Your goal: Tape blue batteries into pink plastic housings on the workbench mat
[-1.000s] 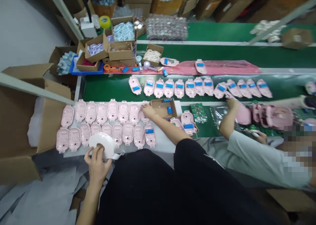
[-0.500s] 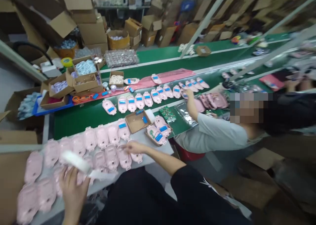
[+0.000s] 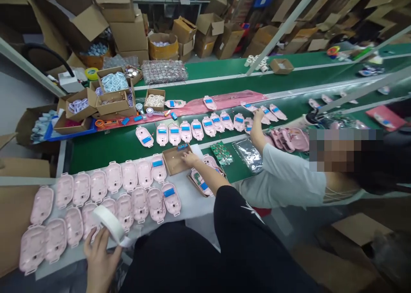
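Note:
My left hand (image 3: 100,258) grips a white roll of tape (image 3: 109,224) at the near edge of the bench. Two rows of pink plastic shells (image 3: 105,194) lie on a white sheet in front of it; a few carry a blue piece. My right hand (image 3: 190,159) reaches into a small open cardboard box (image 3: 171,162) beyond the rows. Its fingers are curled down inside the box, and what they touch is too small to make out. More pink shells (image 3: 201,181) sit in a tray just right of that box.
A co-worker in a grey shirt (image 3: 285,177) sits at my right, one hand (image 3: 257,115) on a line of pink shells with blue pieces (image 3: 192,130) on the green belt (image 3: 105,145). Green circuit boards (image 3: 223,152) lie nearby. Cardboard boxes of parts (image 3: 109,100) crowd the far left.
The camera swung right and up. My right hand left the pink shells and went into the small cardboard box. My left hand kept hold of the tape roll.

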The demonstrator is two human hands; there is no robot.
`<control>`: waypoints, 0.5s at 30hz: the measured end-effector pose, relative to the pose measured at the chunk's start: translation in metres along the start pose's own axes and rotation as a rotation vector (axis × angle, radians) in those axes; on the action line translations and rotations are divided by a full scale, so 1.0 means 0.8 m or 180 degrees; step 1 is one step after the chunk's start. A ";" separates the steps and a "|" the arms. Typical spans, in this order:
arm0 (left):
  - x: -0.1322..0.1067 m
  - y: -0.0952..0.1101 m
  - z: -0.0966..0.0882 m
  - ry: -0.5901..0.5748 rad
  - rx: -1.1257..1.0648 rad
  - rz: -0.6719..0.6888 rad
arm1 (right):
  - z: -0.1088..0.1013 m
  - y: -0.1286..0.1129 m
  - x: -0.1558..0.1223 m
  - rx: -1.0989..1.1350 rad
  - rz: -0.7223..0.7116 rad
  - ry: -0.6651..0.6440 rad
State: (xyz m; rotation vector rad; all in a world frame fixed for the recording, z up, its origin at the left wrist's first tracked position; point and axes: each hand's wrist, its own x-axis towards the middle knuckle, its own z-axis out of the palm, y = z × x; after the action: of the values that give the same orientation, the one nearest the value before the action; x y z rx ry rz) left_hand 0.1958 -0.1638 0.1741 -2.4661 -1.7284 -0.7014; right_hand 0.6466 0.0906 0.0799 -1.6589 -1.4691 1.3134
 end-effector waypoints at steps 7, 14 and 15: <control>0.004 0.006 -0.016 -0.0195 -0.0145 -0.0098 | 0.090 -0.023 -0.060 0.0707 0.0525 -0.0156; 0.004 -0.012 -0.031 -0.0133 -0.0247 0.0246 | 0.191 -0.086 -0.205 0.3124 0.0376 -0.0557; 0.003 -0.017 -0.031 -0.0077 -0.0265 0.0299 | 0.196 -0.097 -0.217 0.3262 0.0307 -0.0682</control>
State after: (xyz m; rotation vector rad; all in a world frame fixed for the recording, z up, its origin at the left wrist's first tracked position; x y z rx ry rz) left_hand 0.1757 -0.1638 0.1946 -2.6016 -1.6106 -0.7523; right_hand 0.4859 -0.0858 0.1431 -0.9173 -0.5752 1.8848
